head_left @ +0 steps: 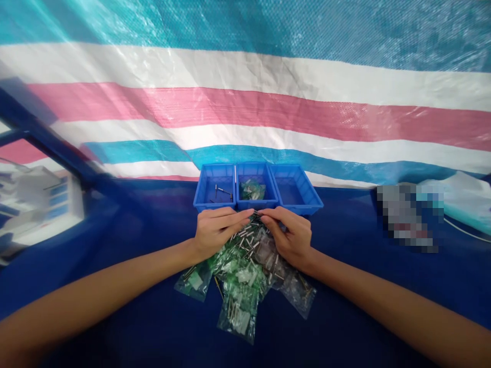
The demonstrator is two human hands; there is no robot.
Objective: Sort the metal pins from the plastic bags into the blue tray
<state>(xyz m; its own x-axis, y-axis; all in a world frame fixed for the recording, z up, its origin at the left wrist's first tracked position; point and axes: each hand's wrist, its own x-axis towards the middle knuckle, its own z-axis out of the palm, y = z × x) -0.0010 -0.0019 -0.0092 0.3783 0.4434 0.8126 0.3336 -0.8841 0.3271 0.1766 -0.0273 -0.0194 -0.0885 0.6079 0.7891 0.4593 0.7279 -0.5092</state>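
Observation:
My left hand [218,231] is closed, with thumb and fingers pressed together at the far side of a pile of small clear and green plastic bags [243,276]. Facing it, my right hand [290,232] is closed in a pinch. Between the two sets of fingertips shows a thin metal piece [257,212], too small to make out fully; both hands appear to grip it. Loose, short metal pins [251,245] lie scattered over the bags under my hands. Some bags hold metal rods and white slips.
Three blue bins stand just beyond my hands: the left bin [202,199] contains a few metal pieces, the middle bin [268,197] a green bag, and the right bin [312,199] is beside them. A striped tarp [245,110] hangs behind. A whitish plastic bag [460,197] lies far right.

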